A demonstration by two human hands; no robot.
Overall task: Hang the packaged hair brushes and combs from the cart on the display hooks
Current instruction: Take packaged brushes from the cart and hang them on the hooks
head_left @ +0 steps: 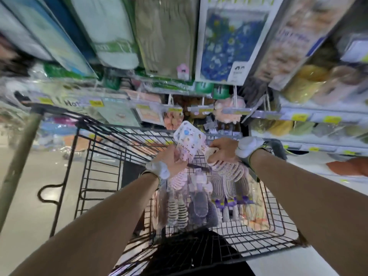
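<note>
A black wire cart [282,226] stands below me, holding several packaged brushes and combs [201,204] in pink, purple and cream. My left hand [171,160] grips the lower end of a pink printed brush package [189,140] held above the cart's far rim. My right hand [224,151] grips the top of a pale ribbed brush pack [229,168] that hangs down into the cart. Display hooks with price tags [203,110] run along the shelf edge just beyond the cart. The frame is motion-blurred.
Large packaged mats and curtains [225,42] hang overhead on the shelving. Bath sponges [229,110] and yellow and green goods fill the shelves at right. A grey pole [20,168] rises at the left over pale floor.
</note>
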